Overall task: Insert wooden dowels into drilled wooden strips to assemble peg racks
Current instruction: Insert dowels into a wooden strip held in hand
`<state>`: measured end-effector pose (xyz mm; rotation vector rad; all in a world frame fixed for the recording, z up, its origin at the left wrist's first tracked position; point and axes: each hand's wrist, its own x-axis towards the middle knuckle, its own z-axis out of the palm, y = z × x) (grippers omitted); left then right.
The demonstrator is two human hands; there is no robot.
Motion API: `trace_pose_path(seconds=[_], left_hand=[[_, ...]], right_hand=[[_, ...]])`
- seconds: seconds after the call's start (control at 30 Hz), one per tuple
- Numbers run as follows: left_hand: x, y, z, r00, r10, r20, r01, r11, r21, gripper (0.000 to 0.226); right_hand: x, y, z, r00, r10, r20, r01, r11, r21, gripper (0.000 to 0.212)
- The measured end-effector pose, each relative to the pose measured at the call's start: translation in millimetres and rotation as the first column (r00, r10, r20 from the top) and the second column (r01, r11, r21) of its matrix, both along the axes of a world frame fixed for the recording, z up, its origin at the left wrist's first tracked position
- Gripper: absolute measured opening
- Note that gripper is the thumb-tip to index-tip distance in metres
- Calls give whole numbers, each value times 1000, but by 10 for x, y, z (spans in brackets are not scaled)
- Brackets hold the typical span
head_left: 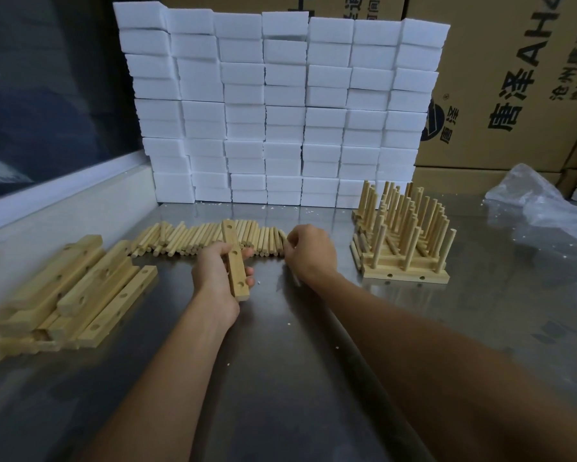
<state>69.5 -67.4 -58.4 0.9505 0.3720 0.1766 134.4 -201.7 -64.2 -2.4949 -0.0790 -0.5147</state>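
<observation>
Two hands work over the steel table (280, 378). Left hand (218, 275) grips a drilled pale wooden strip (236, 261). Just beyond, right hand (308, 253) curls, fingers pinching at the row of loose wooden dowels (200, 240).

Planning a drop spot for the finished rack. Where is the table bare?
Bare steel table in front of both hands, between the strip pile and finished racks; also right of the racks, short of the plastic bag. Crowded: dowel row behind the hands.
</observation>
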Motion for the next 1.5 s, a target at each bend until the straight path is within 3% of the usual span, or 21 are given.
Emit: trace_pose_path(seconds=[0.17, 0.33, 0.43, 0.53, 0.83, 1.03, 1.5], left_hand=[[16, -6, -24, 1000, -6, -7, 7, 994, 107, 13], [21, -29, -32, 1000, 7, 5, -8, 983, 183, 8], [17, -68, -40, 1000, -4, 20, -1, 970, 243, 6], [-20, -115, -29, 997, -33, 66, 17, 974, 224, 8], [-82, -190, -30, 985, -103, 137, 77, 980, 184, 14], [-78, -175, -52, 988, -68, 142, 46, 988, 149, 24], [-39, -165, -69, 984, -62, 169, 30, 983, 183, 21]], right_hand=[[-74, -142, 41, 996, -84, -18, 85, 927, 364, 19], [-267, -365, 70, 998, 9, -69, 46, 655, 754, 16], [-431, -480, 108, 995, 81, -60, 13, 495, 869, 8], [-584, -540, 98, 976, 212, -50, -47, 429, 902, 2], [-768, -523, 17, 944, 330, -16, -178, 548, 817, 10], [-784, -486, -39, 964, 261, 58, -232, 711, 664, 13], [-742, -533, -71, 969, 182, 168, -247, 646, 723, 8]])
